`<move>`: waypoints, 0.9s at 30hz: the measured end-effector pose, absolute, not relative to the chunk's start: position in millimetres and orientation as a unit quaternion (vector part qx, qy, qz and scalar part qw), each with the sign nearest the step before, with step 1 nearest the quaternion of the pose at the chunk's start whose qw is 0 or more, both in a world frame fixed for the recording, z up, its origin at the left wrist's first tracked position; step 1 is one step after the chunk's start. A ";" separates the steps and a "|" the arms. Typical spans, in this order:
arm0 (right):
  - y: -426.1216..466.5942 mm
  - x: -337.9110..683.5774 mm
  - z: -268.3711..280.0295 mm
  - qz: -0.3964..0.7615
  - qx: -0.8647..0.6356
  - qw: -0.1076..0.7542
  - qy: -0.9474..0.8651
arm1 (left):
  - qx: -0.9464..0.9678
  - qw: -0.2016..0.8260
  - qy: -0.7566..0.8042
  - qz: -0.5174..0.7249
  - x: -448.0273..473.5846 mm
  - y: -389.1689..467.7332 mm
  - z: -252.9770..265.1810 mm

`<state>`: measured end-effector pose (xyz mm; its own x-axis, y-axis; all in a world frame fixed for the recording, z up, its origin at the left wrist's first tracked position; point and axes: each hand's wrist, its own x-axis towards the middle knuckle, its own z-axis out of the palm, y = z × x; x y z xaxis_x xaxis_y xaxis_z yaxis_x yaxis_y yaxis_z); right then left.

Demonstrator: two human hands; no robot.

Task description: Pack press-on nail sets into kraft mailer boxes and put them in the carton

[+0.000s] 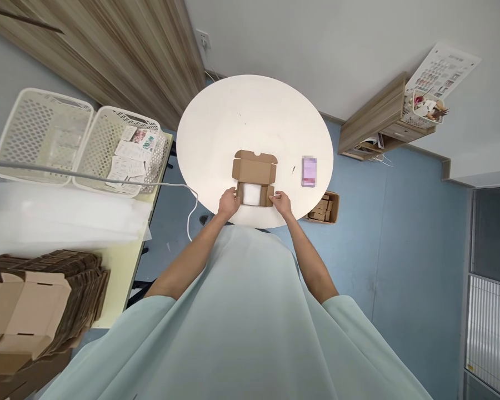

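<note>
A small brown cardboard box (256, 168) sits on the round white table (216, 122) close to its near edge, its lid raised and leaning back. Inside lies a white wrapped item (251, 194), whose contents are hidden. My left hand (229, 203) grips the box's left side wall. At the right side, my right hand (282, 204) has its thumb and fingers closed on the side flap. A phone (309, 171) with a pinkish-purple screen lies on the table to the right of my right hand.
Left of me, a side table (116, 278) carries two white plastic baskets (85, 119), one with papers (129, 158), plus white packing sheets (66, 214) and stacked flattened boxes (41, 305). A carton of small boxes (324, 209) stands on the floor at right. A white cable (166, 184) crosses from the left.
</note>
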<state>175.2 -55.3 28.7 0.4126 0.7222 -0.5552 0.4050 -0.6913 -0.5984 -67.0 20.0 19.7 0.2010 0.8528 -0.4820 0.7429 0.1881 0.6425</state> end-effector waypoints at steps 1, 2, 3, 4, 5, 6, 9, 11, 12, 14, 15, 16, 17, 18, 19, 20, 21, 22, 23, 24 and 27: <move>-53.7 173.8 29.8 0.410 -0.821 0.178 -0.354 | 0.635 0.446 0.627 0.066 -66.9 19.6 19.5; -52.0 172.7 31.0 0.400 -0.823 0.168 -0.366 | 0.635 0.446 0.627 0.070 -66.8 19.2 19.3; -50.1 171.7 31.9 0.389 -0.824 0.158 -0.379 | 0.636 0.445 0.626 0.072 -66.7 18.9 19.2; -48.1 170.7 32.4 0.378 -0.825 0.148 -0.392 | 0.637 0.444 0.626 0.074 -66.6 18.7 19.1; -46.0 169.5 32.4 0.369 -0.826 0.138 -0.404 | 0.637 0.443 0.626 0.075 -66.6 18.6 19.0; -43.7 168.1 31.9 0.361 -0.826 0.126 -0.414 | 0.637 0.444 0.625 0.075 -66.5 18.6 18.9; -36.4 162.4 28.2 0.347 -0.823 0.094 -0.440 | 0.633 0.451 0.625 0.076 -65.9 19.9 18.6; -31.9 158.1 25.0 0.343 -0.823 0.079 -0.445 | 0.628 0.455 0.626 0.076 -65.1 22.5 18.4; -29.9 156.1 23.4 0.341 -0.827 0.073 -0.442 | 0.626 0.456 0.628 0.074 -64.6 24.8 18.5; -26.6 153.1 20.8 0.339 -0.836 0.066 -0.427 | 0.623 0.453 0.633 0.073 -63.0 31.9 19.1; -25.5 152.1 19.9 0.340 -0.839 0.065 -0.420 | 0.622 0.450 0.637 0.074 -62.1 37.0 19.8; -24.8 151.6 19.3 0.342 -0.840 0.065 -0.417 | 0.620 0.446 0.641 0.078 -61.0 43.1 20.7; -24.5 151.4 18.9 0.346 -0.838 0.066 -0.417 | 0.616 0.444 0.645 0.083 -60.0 50.0 21.8; -24.6 151.6 18.8 0.350 -0.835 0.067 -0.420 | 0.611 0.446 0.648 0.090 -59.0 57.5 23.1; -25.1 151.9 19.0 0.353 -0.831 0.068 -0.424 | 0.603 0.454 0.649 0.097 -58.0 65.4 24.5; -25.9 152.3 19.3 0.354 -0.829 0.067 -0.428 | 0.592 0.466 0.649 0.103 -57.0 73.3 26.0; -26.9 152.8 19.7 0.352 -0.828 0.065 -0.430 | 0.580 0.483 0.647 0.109 -56.2 80.7 27.5; -28.0 153.3 20.0 0.349 -0.829 0.063 -0.433 | 0.567 0.502 0.643 0.115 -55.3 87.5 29.0; -29.1 153.7 20.3 0.345 -0.829 0.061 -0.435 | 0.554 0.522 0.637 0.121 -54.5 93.3 30.3; -30.0 154.1 20.4 0.341 -0.829 0.060 -0.439 | 0.543 0.539 0.631 0.127 -53.7 97.9 31.6; -31.3 155.3 20.4 0.326 -0.826 0.057 -0.457 | 0.528 0.579 0.606 0.139 -51.1 104.6 34.9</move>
